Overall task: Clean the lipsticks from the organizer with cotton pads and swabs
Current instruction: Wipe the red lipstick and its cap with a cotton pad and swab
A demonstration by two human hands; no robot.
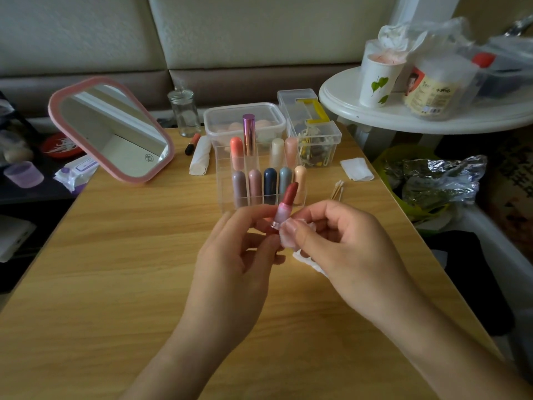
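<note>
My left hand (242,255) pinches the base of an uncapped lipstick (286,204), its red bullet raised and tilted to the right. My right hand (337,243) pinches a pink-stained cotton pad (288,235) against the lipstick's lower tube. Behind my hands stands the clear acrylic organizer (223,180) with several capped lipsticks in pastel and dark colours and one tall purple tube (249,134). Cotton swabs (338,189) lie to the organizer's right, and a clean folded cotton pad (356,168) lies beyond them.
A pink-framed mirror (111,129) leans at the back left. A rolled white cloth (200,158), a loose lipstick (192,143), a glass jar (184,111) and two clear plastic boxes (243,116) sit behind the organizer. A white round side table (403,116) with cups stands right.
</note>
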